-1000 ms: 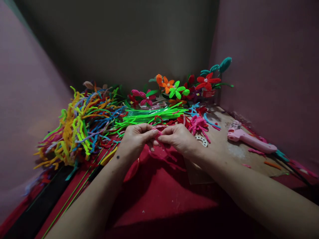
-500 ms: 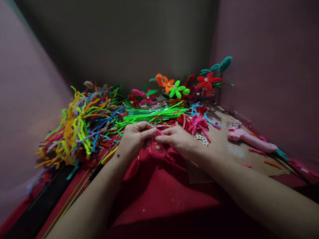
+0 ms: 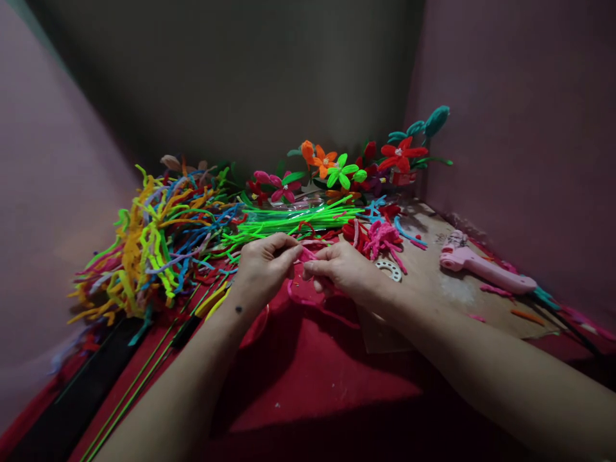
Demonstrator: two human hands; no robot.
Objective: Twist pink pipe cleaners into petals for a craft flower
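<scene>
Over the red surface, my left hand (image 3: pixel 264 269) and my right hand (image 3: pixel 339 266) almost meet. Each pinches the same pink pipe cleaner (image 3: pixel 308 254) between thumb and fingers. A loop of the pink strand hangs below them, partly hidden by my right hand. Just beyond the fingers lies a bundle of bright green pipe cleaners (image 3: pixel 293 220). Close to my right hand are a bunch of bent pink pipe cleaners (image 3: pixel 382 239) and a pale ring with holes (image 3: pixel 395 277).
A big heap of mixed pipe cleaners (image 3: pixel 151 244) fills the left. Finished fuzzy flowers (image 3: pixel 342 173) stand along the back wall. On the right, a pink glue gun (image 3: pixel 486 268) rests on a brown board (image 3: pixel 433 305). Yellow-handled pliers (image 3: pixel 212 301) lie beside my left forearm.
My left wrist has shifted slightly right and turned. Both hands keep their pinch on the pink strand, and its dangling part has swung and shows less beneath the fingers.
</scene>
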